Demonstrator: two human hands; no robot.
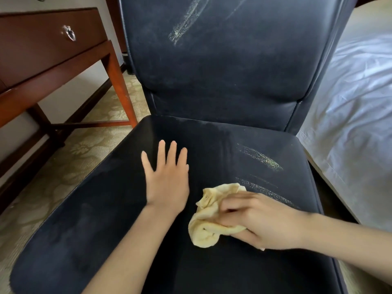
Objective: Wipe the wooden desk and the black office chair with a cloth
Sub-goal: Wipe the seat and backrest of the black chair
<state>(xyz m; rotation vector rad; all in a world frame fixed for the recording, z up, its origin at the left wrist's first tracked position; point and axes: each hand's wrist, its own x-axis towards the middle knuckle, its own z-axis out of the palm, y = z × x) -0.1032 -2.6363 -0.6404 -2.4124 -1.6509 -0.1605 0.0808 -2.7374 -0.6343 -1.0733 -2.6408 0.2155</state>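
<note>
The black office chair (222, 85) fills the middle of the view, its seat toward me and its backrest upright behind. My left hand (167, 177) lies flat on the seat with straight, spread fingers. My right hand (261, 219) grips a crumpled yellow cloth (210, 219) and presses it on the seat, just right of my left hand. Pale streaks (263, 159) mark the seat beyond the cloth, and another streak (186, 22) runs across the backrest. The wooden desk (42, 60) with a drawer and a metal ring pull (69, 33) stands at the left.
A bed with white sheets (356, 107) stands close against the chair's right side. Patterned beige carpet (84, 149) covers the floor between desk and chair. A desk leg (121, 85) stands near the chair's back left corner.
</note>
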